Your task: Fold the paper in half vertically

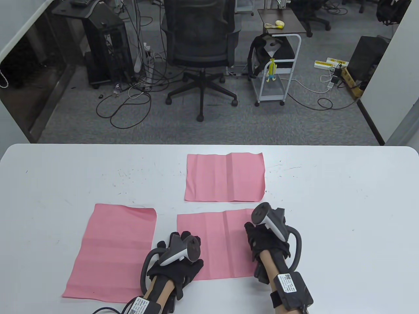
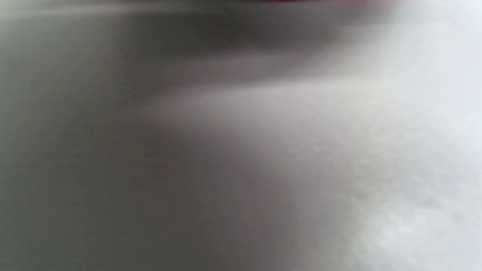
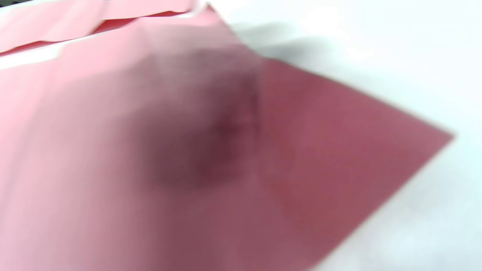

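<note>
White table (image 1: 327,202) carries three pink sheets, and the pink paper (image 1: 217,245) between the hands looks already halved with only pressing flat left, judging by its size, while the left hand (image 1: 178,258) and right hand (image 1: 266,235) rest palm-down on its near corners, finger spread hidden.

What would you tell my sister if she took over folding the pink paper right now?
Left hand rests on the near left corner of the middle pink sheet; right hand is at its right edge. Whether the fingers grip cannot be seen.
That sheet lies flat, with an old vertical crease. Another sheet lies to its left, a third farther back.
Done: no fold yet.
Left: bring one side edge over to the other, then press the crease.
</note>
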Motion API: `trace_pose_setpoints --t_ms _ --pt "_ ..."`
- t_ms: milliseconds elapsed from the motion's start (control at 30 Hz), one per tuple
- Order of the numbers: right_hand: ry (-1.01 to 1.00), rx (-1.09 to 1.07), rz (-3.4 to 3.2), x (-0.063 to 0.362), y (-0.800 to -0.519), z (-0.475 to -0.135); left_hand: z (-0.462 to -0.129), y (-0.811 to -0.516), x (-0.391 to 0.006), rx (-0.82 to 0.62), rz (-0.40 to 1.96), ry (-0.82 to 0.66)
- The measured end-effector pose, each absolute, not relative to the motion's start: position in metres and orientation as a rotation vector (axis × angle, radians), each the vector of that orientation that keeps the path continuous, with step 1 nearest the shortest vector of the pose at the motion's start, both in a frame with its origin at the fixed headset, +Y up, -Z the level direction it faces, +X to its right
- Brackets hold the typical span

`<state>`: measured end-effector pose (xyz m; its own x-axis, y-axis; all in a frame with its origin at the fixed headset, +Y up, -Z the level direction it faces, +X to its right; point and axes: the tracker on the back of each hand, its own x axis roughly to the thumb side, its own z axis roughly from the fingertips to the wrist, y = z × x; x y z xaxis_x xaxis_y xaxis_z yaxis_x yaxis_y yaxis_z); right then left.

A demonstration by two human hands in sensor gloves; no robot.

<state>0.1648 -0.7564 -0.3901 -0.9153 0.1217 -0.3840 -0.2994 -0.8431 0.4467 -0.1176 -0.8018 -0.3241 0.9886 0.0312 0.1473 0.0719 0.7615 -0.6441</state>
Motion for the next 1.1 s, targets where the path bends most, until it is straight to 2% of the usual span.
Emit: trace_pose_setpoints --t_ms 300,367,567,700,933,1100 --pt "0.891 -0.543 2.679 0.186 -0.795 -0.409 -0.325 -0.802 -0.118 -0.710 -0.019 -0.154" --pt "0.902 -0.535 2.696 0.185 -0.795 -0.409 -0.325 -0.802 -0.118 -0.709 -0.021 -0.154" --pt "0.757 -0.551 2.724 0.184 -0.794 -0.405 -0.325 -0.802 -0.119 -0.710 -0.022 -0.155" --pt "0.755 -0.532 2.633 0.190 -0.795 -0.405 -0.325 -0.802 -0.119 -0.711 -0.021 -0.155" --pt "0.760 -0.180 1.902 0.218 -0.774 -0.392 -0.325 -0.803 -0.119 -0.711 -0.020 -0.156" --pt "0.703 0.076 1.617 0.202 -0.759 -0.372 -0.325 -0.803 -0.119 -0.711 -0.018 -0.156"
